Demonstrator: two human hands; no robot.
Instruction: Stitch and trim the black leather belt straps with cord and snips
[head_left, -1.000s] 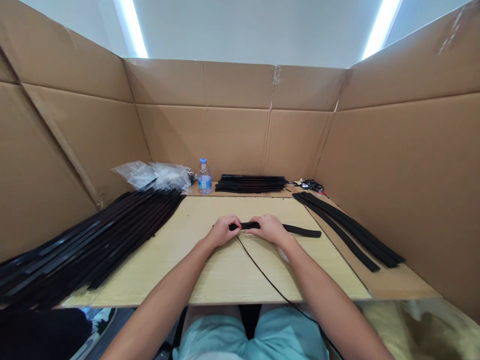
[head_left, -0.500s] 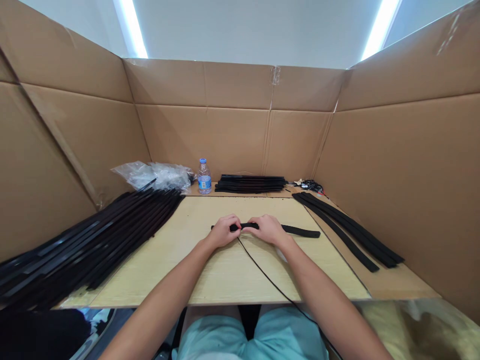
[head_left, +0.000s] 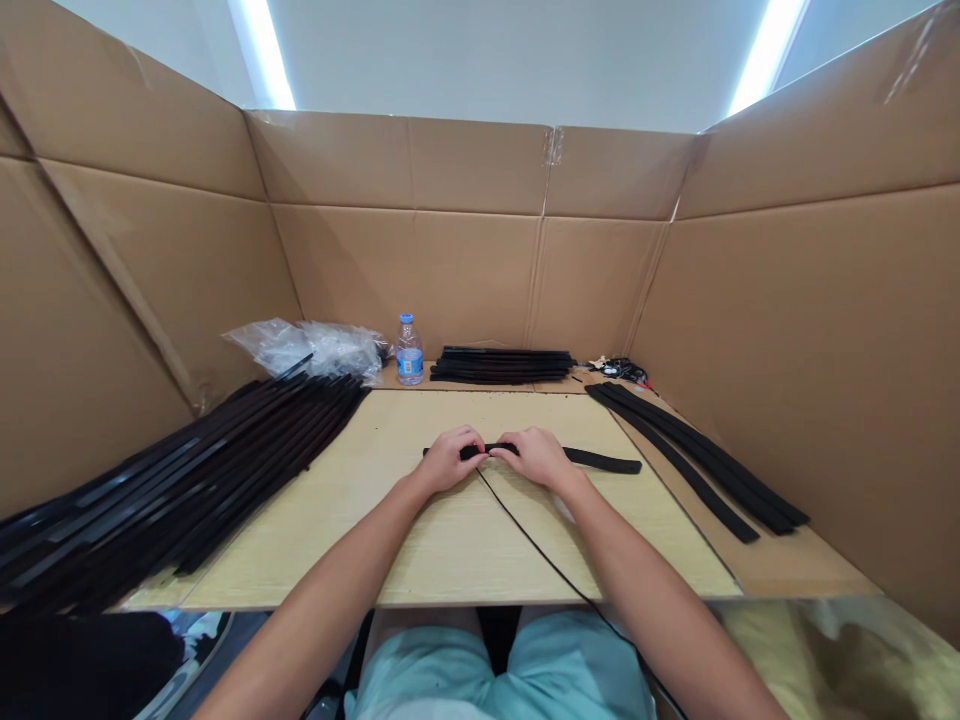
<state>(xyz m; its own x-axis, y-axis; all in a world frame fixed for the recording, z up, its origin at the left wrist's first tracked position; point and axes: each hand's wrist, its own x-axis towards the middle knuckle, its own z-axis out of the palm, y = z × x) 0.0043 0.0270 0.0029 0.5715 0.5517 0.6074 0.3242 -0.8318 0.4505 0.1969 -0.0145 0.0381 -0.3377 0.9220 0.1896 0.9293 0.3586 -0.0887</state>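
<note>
Head view. The left hand [head_left: 448, 462] and the right hand [head_left: 538, 458] rest at the middle of the surface, each grip closed with the fingers curled over a flat black strip [head_left: 604, 461]. The two grips stand close together and cover the central section of the strip. A short end projects past the left hand; the longer end lies on the surface to the right.

A thin black cable [head_left: 540, 548] runs from just below the left hand, across the surface and over its front edge, passing beneath the right forearm.

Left of the work area lies a large pile of long black strips [head_left: 247, 460], angled toward the rear. Behind it is a crumpled clear plastic bag [head_left: 315, 350], followed by a clear water bottle with a blue cap [head_left: 409, 352] and a low stack of black strips [head_left: 501, 366]. A group of long black strips [head_left: 697, 460] lies at the right, on a brown board [head_left: 795, 565]. A small tangle of dark parts [head_left: 622, 372] sits behind it.

The surface is a pale wood-grain board [head_left: 315, 530]. Brown cardboard walls [head_left: 465, 270] enclose it on three sides.
</note>
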